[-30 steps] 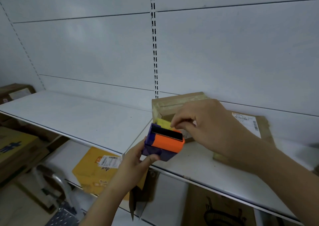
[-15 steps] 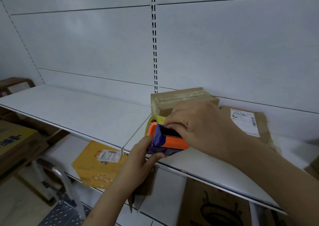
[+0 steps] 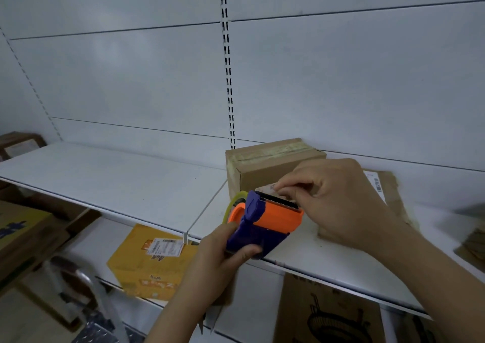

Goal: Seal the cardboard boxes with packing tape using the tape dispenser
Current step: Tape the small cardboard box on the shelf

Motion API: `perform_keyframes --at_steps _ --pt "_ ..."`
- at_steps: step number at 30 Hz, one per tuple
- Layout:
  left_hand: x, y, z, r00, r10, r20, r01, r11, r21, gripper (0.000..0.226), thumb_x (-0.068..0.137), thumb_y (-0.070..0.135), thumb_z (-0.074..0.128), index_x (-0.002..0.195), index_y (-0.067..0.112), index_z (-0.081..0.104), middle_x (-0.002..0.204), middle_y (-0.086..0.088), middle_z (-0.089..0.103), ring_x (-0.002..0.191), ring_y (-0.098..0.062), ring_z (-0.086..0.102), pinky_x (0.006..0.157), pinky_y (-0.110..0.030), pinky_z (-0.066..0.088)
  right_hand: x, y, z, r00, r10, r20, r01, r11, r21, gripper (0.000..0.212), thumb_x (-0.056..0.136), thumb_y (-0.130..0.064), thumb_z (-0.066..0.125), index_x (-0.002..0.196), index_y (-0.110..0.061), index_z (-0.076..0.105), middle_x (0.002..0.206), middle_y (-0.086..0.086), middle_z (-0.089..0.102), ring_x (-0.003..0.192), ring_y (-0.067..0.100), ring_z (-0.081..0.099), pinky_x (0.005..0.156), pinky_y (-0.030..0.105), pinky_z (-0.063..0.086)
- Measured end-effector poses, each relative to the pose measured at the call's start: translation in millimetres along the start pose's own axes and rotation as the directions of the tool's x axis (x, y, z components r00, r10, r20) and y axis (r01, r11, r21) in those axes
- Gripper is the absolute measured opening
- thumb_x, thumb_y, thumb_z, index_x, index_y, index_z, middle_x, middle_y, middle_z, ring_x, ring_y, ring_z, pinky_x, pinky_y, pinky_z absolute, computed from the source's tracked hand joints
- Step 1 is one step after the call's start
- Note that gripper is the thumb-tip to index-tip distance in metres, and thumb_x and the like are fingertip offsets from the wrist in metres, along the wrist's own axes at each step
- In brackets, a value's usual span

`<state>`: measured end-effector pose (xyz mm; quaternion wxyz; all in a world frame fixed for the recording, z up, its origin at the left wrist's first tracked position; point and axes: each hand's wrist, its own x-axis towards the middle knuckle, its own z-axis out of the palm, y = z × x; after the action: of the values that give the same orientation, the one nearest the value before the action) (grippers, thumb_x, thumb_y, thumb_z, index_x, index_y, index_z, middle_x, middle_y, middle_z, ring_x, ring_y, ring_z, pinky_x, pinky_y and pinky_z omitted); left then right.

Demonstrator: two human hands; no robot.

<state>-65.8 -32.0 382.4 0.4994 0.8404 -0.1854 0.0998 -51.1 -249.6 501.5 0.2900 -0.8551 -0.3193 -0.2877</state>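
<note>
1. Here, the left hand [image 3: 215,258] is gripping the tape dispenser [image 3: 262,222], at five o'clock from the cardboard box [image 3: 273,169].
2. The right hand [image 3: 338,201] is pinching the tape end at the blade.
3. The dispenser is probably handling light and rigid; the handle is the safest hold.

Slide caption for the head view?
Left hand holds tape dispenser; right hand picks at its blade, before cardboard box.

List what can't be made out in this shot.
- Head view: the tape's loose end, hidden under the right hand at the tape dispenser.
- The cardboard box: its lower front, behind that hand.
- The label on the yellow package: print too small and blurred.
</note>
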Motion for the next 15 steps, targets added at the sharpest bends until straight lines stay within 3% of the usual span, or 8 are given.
perform_keyframes --at_steps 3,7,11,15 --pt "0 2 -3 1.0 -0.018 0.0 0.018 1.0 0.02 0.039 0.077 0.066 0.061 0.102 0.037 0.063 0.093 0.022 0.072 0.087 -0.002 0.069 0.071 -0.016 0.053 -2 -2 -1 0.999 0.051 -0.015 -0.051 0.999 -0.009 0.013 0.083 -0.013 0.075 0.083 -0.025 0.079 0.076 -0.019 0.071 0.073 0.001 0.065 0.064 0.025 0.055" --pt "-6 -1 -6 0.997 -0.076 -0.014 0.078 0.991 0.107 0.035 0.078 0.074 0.059 0.095 0.042 0.062 0.086 0.024 0.071 0.079 -0.001 0.068 0.066 -0.021 0.055 1 -5 -16 0.976 0.169 -0.139 -0.165 0.985 0.042 0.013 0.081 -0.012 0.078 0.08 -0.025 0.079 0.074 -0.024 0.067 0.079 -0.004 0.064 0.068 0.003 0.044" --pt "-12 -5 -7 0.99 -0.138 -0.007 0.138 0.982 0.127 0.035 0.079 0.075 0.057 0.095 0.044 0.059 0.087 0.031 0.068 0.081 0.001 0.067 0.068 -0.019 0.053 13 -9 -17 0.982 0.176 -0.062 -0.172 0.983 0.064 0.011 0.082 -0.014 0.077 0.083 -0.025 0.078 0.077 -0.021 0.069 0.08 -0.003 0.065 0.071 0.003 0.044" --pt "-14 -8 -16 0.988 -0.154 0.012 0.153 0.988 0.014 0.053 0.073 0.082 0.057 0.095 0.034 0.063 0.087 0.025 0.07 0.085 -0.001 0.067 0.086 -0.015 0.044 20 -11 -9 0.965 0.26 -0.022 -0.253 0.954 0.158 0.011 0.082 -0.014 0.077 0.082 -0.025 0.079 0.077 -0.018 0.071 0.077 -0.002 0.066 0.071 0.005 0.046"
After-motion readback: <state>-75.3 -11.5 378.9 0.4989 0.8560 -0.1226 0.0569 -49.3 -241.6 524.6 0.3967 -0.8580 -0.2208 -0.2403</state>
